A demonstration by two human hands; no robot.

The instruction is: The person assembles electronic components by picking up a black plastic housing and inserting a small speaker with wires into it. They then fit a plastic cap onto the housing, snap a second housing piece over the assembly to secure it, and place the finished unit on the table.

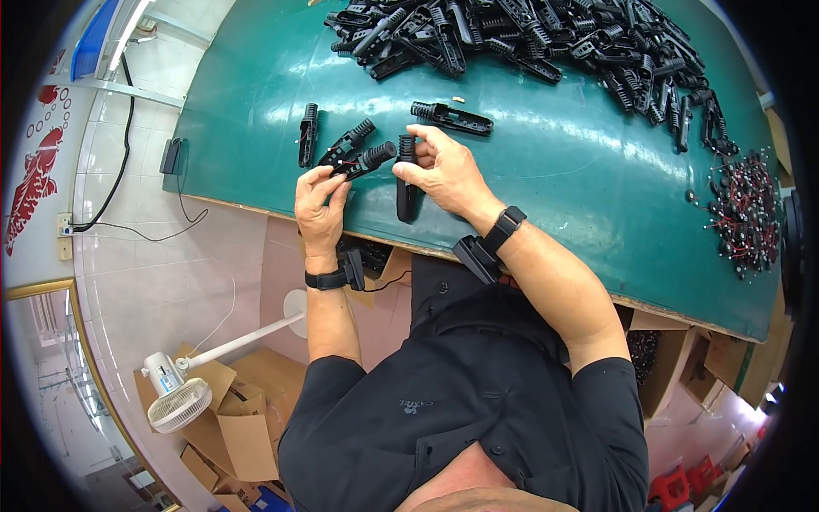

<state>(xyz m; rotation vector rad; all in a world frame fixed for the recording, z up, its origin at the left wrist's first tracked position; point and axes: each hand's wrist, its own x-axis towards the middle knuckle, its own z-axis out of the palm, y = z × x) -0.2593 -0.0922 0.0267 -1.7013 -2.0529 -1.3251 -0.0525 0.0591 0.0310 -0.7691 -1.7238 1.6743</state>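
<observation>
My left hand (320,198) pinches a black ribbed plastic shell (368,160) with a thin red wire showing on it, just above the green table's near edge. My right hand (439,169) grips a second black shell (407,181), held upright close beside the first. The two parts nearly touch between my hands. Three more black shells lie on the table just beyond: one (307,134) at the left, one (348,141) behind my left fingers, one (452,118) above my right hand. Both wrists wear black bands.
A big heap of black shells (546,38) covers the far side of the green table (563,171). A cluster of small black parts with red wires (746,209) lies at the right. Below left stand a white fan (177,392) and cardboard boxes (235,418).
</observation>
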